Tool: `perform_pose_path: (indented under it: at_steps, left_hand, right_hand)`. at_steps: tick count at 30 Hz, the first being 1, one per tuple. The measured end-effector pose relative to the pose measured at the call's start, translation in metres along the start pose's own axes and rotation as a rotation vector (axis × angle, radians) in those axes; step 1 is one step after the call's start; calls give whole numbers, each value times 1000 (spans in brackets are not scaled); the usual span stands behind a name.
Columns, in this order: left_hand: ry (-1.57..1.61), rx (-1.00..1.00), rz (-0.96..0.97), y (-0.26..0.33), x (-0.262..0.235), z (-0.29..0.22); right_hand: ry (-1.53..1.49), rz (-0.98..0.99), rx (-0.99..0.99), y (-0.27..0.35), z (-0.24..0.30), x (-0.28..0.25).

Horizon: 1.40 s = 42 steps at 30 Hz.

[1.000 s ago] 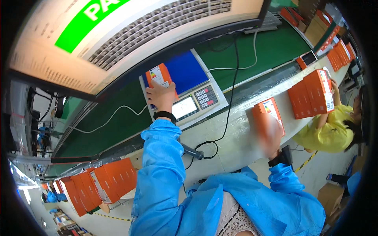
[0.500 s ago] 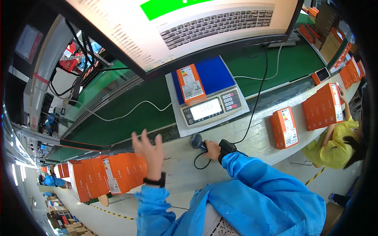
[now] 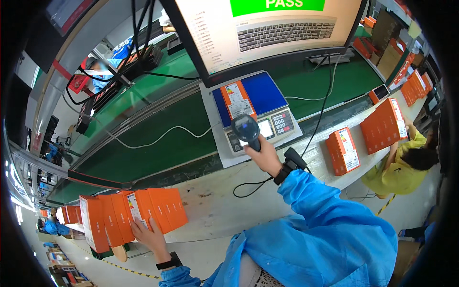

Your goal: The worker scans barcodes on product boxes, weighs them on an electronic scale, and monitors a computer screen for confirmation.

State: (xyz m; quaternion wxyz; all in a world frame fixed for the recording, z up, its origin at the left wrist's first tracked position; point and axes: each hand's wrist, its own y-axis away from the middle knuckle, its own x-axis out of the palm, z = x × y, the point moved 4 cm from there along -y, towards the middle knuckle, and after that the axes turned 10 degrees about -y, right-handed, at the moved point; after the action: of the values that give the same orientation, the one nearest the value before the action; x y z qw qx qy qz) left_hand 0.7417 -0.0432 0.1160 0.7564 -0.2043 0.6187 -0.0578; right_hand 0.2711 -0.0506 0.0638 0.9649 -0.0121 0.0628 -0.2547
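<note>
My right hand (image 3: 264, 156) is wrapped round the handle of a dark barcode scanner (image 3: 245, 128). From this view, the scanner's head overlaps the lower edge of an orange box (image 3: 237, 98) with a white label, and it hides part of the scale's display. That box lies on the blue platform of a weighing scale (image 3: 270, 91). At the left, my left hand (image 3: 150, 237) rests against a row of orange boxes (image 3: 160, 208), fingers spread at the lower end of a labelled one.
A monitor (image 3: 287, 36) stands behind the scale, above a green belt (image 3: 167, 141). To the right are an orange box (image 3: 343, 152) and more orange boxes (image 3: 382, 126), near a person in yellow (image 3: 401, 167). The scanner's black cable (image 3: 248, 193) loops over the bench.
My right hand has raised the scanner from the bench edge to in front of the scale. My left hand has dropped from mid-air onto the row of boxes. The view has shifted slightly.
</note>
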Motion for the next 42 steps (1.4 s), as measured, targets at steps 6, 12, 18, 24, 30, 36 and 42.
perform_pose_path:
  at_steps: [6,12,18,24,30,36,42]
  left_hand:
    - [-16,29,17,1,2,3]
    - [-46,31,18,3,4,3]
    - [-59,35,0,3,-1,1]
    - [-60,29,11,3,-1,1]
    - [-64,24,25,3,0,1]
    - [-63,26,16,2,-2,-1]
    - [-49,51,-27,6,-1,2]
  right_hand:
    - [1,-57,65,-15,2,-1]
    - [-126,-54,151,-15,-12,3]
    - [-144,-42,183,-17,-14,8]
    - [-125,-29,180,-15,-15,9]
    - [-98,-37,180,-15,-19,9]
    - [-22,-63,143,-13,-22,8]
    - [-38,-34,224,-8,-30,8]
